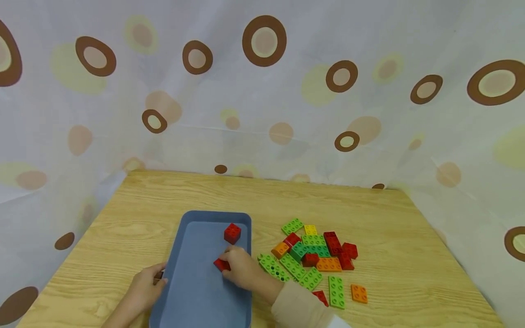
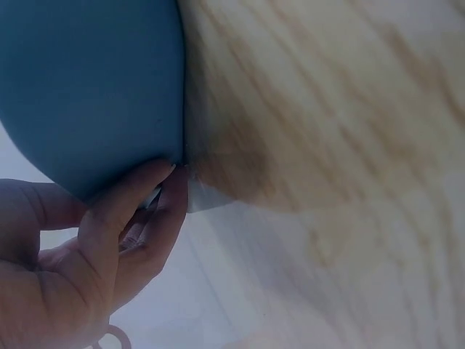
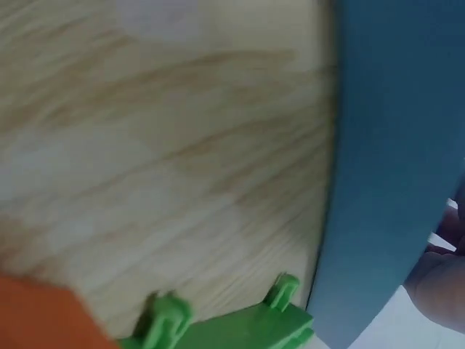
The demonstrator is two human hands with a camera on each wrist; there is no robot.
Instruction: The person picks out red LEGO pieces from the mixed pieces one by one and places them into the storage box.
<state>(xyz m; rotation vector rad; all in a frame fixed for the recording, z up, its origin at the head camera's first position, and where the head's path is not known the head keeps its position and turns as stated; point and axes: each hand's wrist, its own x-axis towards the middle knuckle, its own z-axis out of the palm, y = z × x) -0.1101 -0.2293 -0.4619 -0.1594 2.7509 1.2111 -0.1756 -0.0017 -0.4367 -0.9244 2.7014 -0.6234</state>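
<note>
A blue-grey rectangular plastic tray with rounded corners and a raised rim (image 1: 175, 255) is lying on a pale wood-grain desk (image 1: 229, 189). The left hand (image 1: 143, 289) is grasping the tray by its left rim, the thumb and fingers pinching the edge, as the left wrist view is also showing. The right hand (image 1: 242, 269), with a beige sleeve (image 1: 297, 304) covering its wrist, is reaching over the tray's right rim and pinching a small red plastic brick (image 1: 221, 264) above or against the tray's floor; whether it is touching the floor is hard to tell. Just beyond that hand, a red studded cube-like brick (image 1: 232, 233) is sitting inside the tray, near its right wall.

To the right of the tray, a loose group of bricks is spreading out. A light green brick with dark holes (image 1: 272, 267) is lying nearest the tray, and a dark green brick (image 1: 298, 250), a yellow brick (image 1: 310, 229) and a long orange brick (image 1: 328, 264) are lying farther right. An orange four-stud brick (image 1: 359, 294) is lying farthest from the tray, at the group's near right. Behind the tray, a white curtain with brown rings (image 1: 262, 100) is hanging.
</note>
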